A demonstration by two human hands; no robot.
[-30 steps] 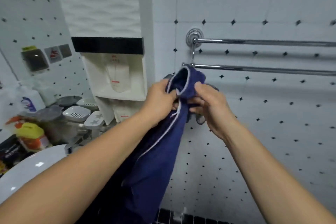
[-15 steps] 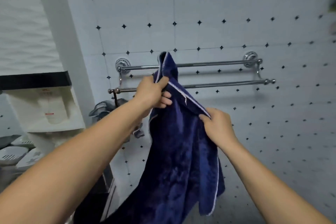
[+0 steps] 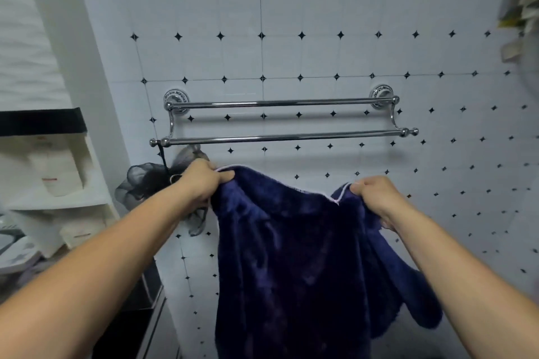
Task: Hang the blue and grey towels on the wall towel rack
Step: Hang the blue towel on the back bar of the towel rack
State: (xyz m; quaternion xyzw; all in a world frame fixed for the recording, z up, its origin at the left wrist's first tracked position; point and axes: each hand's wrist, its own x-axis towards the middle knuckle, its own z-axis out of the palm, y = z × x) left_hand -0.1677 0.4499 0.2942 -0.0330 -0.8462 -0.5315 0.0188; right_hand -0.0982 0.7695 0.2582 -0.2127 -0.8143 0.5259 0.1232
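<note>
A dark blue towel (image 3: 291,256) with a pale trim hangs spread between my hands, just below the rack. My left hand (image 3: 201,183) grips its upper left corner. My right hand (image 3: 376,198) grips the upper edge further right, with a flap of towel drooping beyond it. The chrome wall towel rack (image 3: 280,137) has two bars, one higher near the wall and one lower in front; both bars are bare. No grey towel is in view.
A dark mesh bath sponge (image 3: 145,181) hangs on a cord from the rack's lower left end, right behind my left hand. White shelves (image 3: 58,183) with bottles stand at the left. Blurred items (image 3: 519,9) sit high on the right wall.
My hands have moved apart, spreading the towel's top edge wide. The towel has dropped from in front of the bars to just below them, and the view has tilted up.
</note>
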